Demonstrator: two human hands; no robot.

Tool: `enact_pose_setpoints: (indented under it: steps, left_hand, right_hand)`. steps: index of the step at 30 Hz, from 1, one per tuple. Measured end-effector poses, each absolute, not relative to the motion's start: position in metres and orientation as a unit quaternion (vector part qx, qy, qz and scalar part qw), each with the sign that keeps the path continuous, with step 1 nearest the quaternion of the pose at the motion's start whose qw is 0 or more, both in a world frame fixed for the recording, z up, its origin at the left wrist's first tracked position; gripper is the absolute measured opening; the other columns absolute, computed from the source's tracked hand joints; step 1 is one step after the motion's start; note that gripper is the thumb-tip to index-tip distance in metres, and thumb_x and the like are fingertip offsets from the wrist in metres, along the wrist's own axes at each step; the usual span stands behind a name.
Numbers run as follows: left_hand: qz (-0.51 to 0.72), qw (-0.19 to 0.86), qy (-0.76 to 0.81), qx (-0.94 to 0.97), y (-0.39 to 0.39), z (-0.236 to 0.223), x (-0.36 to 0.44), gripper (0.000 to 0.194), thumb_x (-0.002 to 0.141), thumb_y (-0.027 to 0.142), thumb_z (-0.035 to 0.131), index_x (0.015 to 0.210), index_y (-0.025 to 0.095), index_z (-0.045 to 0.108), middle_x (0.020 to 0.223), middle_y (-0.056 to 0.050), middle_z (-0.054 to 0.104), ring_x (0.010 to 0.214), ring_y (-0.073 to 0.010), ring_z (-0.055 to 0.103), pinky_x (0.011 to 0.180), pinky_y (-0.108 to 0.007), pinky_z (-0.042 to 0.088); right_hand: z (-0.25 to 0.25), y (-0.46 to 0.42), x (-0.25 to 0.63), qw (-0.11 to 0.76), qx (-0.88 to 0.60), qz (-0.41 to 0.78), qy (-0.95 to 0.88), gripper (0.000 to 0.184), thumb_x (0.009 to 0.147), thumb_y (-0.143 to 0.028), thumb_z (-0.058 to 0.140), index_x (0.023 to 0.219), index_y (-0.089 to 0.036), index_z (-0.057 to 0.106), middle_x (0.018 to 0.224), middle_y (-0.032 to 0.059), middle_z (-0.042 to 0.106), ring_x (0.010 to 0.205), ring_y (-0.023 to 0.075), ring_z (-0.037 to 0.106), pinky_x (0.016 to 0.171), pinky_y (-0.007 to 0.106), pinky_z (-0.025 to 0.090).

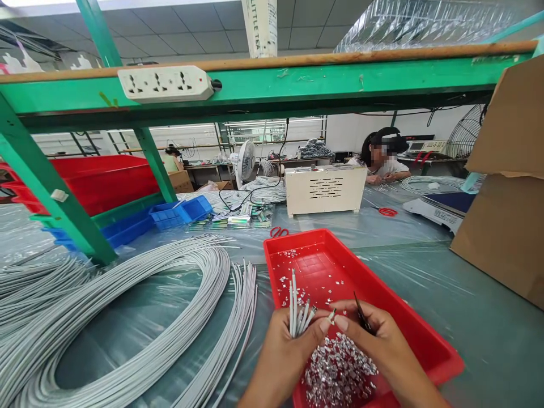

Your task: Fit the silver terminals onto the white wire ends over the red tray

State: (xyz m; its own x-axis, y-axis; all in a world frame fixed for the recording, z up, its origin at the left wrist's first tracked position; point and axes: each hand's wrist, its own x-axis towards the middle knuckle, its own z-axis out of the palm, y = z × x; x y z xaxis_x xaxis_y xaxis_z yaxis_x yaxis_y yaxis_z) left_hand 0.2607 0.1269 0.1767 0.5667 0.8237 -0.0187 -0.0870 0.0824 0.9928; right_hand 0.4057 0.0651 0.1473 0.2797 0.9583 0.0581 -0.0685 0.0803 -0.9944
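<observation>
Cable coil [216, 277]: pale loops sprawl across the plastic-covered tabletop [419, 272].
Loose bundle [238, 317]: slim pale cables lie just beside the coil.
Left hand [285, 351]: fingers grasp several cable ends [293, 297], one pinched at the thumb.
Red tray [312, 266]: silver scraps [340, 374] heap below the hands.
Right hand [387, 335]: fingers grip a dark pointed tool [360, 310], thumb meeting the pinched cable.

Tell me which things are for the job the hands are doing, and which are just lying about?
Probably for the job:
- wires in the left hand
- pointed tool in the right hand
- red tray under the hands
- silver bits in it
- coiled wires, likely

Seemingly just lying about:
- fan
- power strip
- scale
- blue bins
</observation>
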Motion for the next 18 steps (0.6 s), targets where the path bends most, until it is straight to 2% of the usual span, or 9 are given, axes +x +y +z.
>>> enact_pose_setpoints:
  steps: [3, 6, 11, 13, 14, 15, 16, 18]
  left_hand:
    - [0.365, 0.611, 0.367, 0.599, 0.123, 0.18, 0.259, 0.033, 0.063, 0.04, 0.071, 0.079, 0.012, 0.066, 0.064, -0.002, 0.061, 0.061, -0.0108, 0.05, 0.059, -0.022, 0.036]
    - [0.364, 0.616, 0.365, 0.595, 0.122, 0.183, 0.257, 0.032, 0.066, 0.042, 0.068, 0.081, 0.014, 0.063, 0.061, 0.0, 0.06, 0.059, -0.0106, 0.049, 0.06, -0.023, 0.036]
    - [0.35, 0.628, 0.331, 0.611, 0.125, 0.18, 0.255, 0.036, 0.072, 0.047, 0.061, 0.058, 0.015, 0.057, 0.059, 0.0, 0.054, 0.057, -0.0097, 0.045, 0.058, -0.024, 0.032]
    - [0.349, 0.636, 0.331, 0.603, 0.126, 0.178, 0.256, 0.035, 0.07, 0.048, 0.062, 0.06, 0.015, 0.057, 0.058, 0.001, 0.053, 0.056, -0.0091, 0.043, 0.058, -0.024, 0.032]
    - [0.351, 0.64, 0.336, 0.595, 0.127, 0.177, 0.256, 0.033, 0.069, 0.048, 0.063, 0.064, 0.016, 0.059, 0.058, 0.002, 0.053, 0.056, -0.0092, 0.044, 0.059, -0.024, 0.032]
    - [0.352, 0.642, 0.34, 0.59, 0.129, 0.176, 0.256, 0.033, 0.068, 0.048, 0.064, 0.066, 0.016, 0.06, 0.058, 0.002, 0.053, 0.058, -0.0098, 0.045, 0.061, -0.024, 0.033]
    - [0.355, 0.64, 0.343, 0.589, 0.13, 0.176, 0.256, 0.033, 0.068, 0.048, 0.064, 0.066, 0.016, 0.06, 0.059, 0.001, 0.054, 0.061, -0.0108, 0.048, 0.063, -0.024, 0.034]
    - [0.348, 0.643, 0.342, 0.59, 0.132, 0.177, 0.257, 0.033, 0.07, 0.048, 0.063, 0.062, 0.016, 0.058, 0.061, 0.0, 0.055, 0.065, -0.0125, 0.05, 0.064, -0.025, 0.035]
  right_hand:
    - [0.149, 0.065, 0.407, 0.6, -0.532, 0.408, -0.437, 0.04, 0.075, -0.048, 0.06, 0.107, -0.025, 0.057, 0.094, 0.0032, 0.065, 0.089, 0.0178, 0.058, 0.079, 0.027, 0.045]
    - [0.151, 0.062, 0.403, 0.61, -0.52, 0.404, -0.441, 0.039, 0.078, -0.047, 0.058, 0.111, -0.026, 0.057, 0.112, 0.0057, 0.061, 0.104, 0.0198, 0.055, 0.089, 0.03, 0.044]
    - [0.147, 0.056, 0.398, 0.593, -0.56, 0.381, -0.436, 0.041, 0.077, -0.048, 0.059, 0.112, -0.026, 0.056, 0.117, 0.0074, 0.058, 0.113, 0.0227, 0.049, 0.095, 0.035, 0.04]
    - [0.146, 0.054, 0.4, 0.599, -0.559, 0.383, -0.427, 0.037, 0.073, -0.048, 0.062, 0.103, -0.025, 0.06, 0.101, 0.0052, 0.062, 0.1, 0.0192, 0.055, 0.086, 0.029, 0.044]
    - [0.149, 0.053, 0.4, 0.613, -0.537, 0.405, -0.415, 0.033, 0.071, -0.048, 0.065, 0.092, -0.023, 0.061, 0.084, 0.0027, 0.061, 0.082, 0.015, 0.057, 0.073, 0.023, 0.046]
    - [0.153, 0.05, 0.4, 0.632, -0.498, 0.441, -0.398, 0.031, 0.07, -0.051, 0.064, 0.077, -0.02, 0.059, 0.066, -0.0008, 0.054, 0.062, 0.0101, 0.051, 0.059, 0.02, 0.043]
    - [0.16, 0.047, 0.399, 0.649, -0.445, 0.487, -0.378, 0.038, 0.072, -0.055, 0.06, 0.062, -0.019, 0.051, 0.052, -0.0043, 0.041, 0.047, 0.0069, 0.038, 0.049, 0.019, 0.037]
    - [0.178, 0.037, 0.393, 0.658, -0.357, 0.547, -0.375, 0.056, 0.08, -0.063, 0.036, 0.047, -0.019, 0.027, 0.041, -0.0073, 0.017, 0.035, 0.0066, 0.015, 0.042, 0.023, 0.032]
